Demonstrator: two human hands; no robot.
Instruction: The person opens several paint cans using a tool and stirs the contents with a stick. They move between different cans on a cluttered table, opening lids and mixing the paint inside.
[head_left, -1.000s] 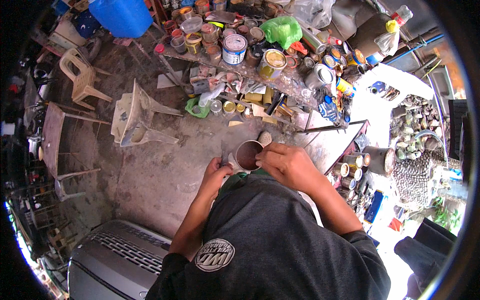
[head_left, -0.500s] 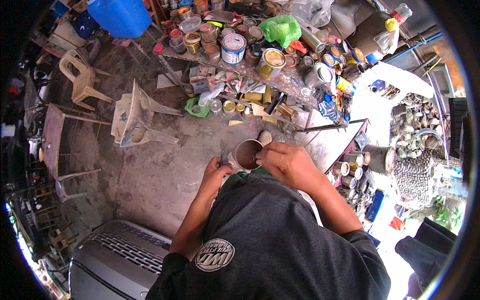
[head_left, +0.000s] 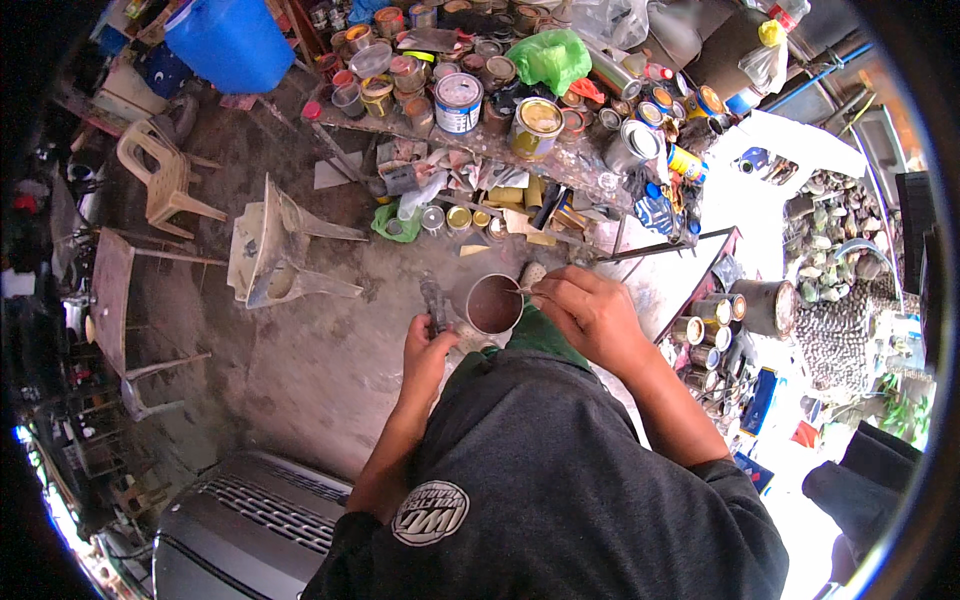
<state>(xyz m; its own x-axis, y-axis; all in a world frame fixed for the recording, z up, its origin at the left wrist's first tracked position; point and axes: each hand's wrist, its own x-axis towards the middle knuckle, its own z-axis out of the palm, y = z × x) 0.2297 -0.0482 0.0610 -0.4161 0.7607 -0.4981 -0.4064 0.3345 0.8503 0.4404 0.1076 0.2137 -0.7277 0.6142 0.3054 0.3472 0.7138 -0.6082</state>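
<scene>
A round pale cup (head_left: 494,304) with brownish liquid inside sits in front of my chest, its mouth facing up. My right hand (head_left: 582,315) is closed, pinching a thin stick (head_left: 521,291) that reaches over the cup's right rim into it. To the left of the cup, my left hand (head_left: 424,350) is closed around the lower end of a narrow grey, metallic-looking tool (head_left: 432,298). Its exact kind is unclear, and I cannot tell whether it joins the cup. Green cloth (head_left: 545,335) shows below the cup, by my dark shirt.
Ahead stands a cluttered bench (head_left: 590,180) with paint cans, a white can (head_left: 458,103) and a green plastic bag (head_left: 550,62). Left are pale plastic chairs (head_left: 265,245) and a small table (head_left: 112,300). A grey car bumper (head_left: 250,520) lies lower left; more cans (head_left: 715,310) stand at right.
My right hand has drawn back slightly to the right, so the stick shows at the cup's rim. More of the grey tool beside my left hand is now visible.
</scene>
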